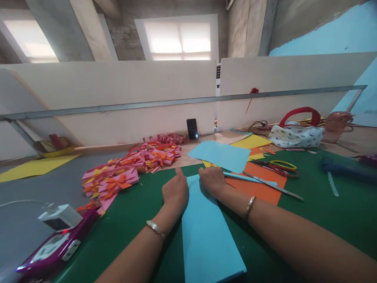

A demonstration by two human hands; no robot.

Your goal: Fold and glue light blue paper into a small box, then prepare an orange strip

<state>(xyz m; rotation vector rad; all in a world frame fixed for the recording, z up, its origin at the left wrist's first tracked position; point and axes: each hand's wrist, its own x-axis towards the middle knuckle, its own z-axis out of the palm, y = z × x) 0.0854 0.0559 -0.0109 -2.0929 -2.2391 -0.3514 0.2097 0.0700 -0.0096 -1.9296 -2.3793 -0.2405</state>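
A light blue sheet of paper, folded lengthwise, lies on the green mat with its near end towards me. My left hand is closed at the far left corner of this sheet, thumb up, fingertips hidden. At the far right corner, my right hand is curled over the sheet, its fingers bent down and partly out of sight. Just right of that hand, a narrow blue paper strip and a metal ruler rest on orange paper. Another blue sheet lies beyond my hands.
Scissors lie right of the orange paper. Pink and orange paper pieces are heaped at the left. A phone leans against the white panel. A purple device with a white adapter sits front left; a patterned bag stands back right.
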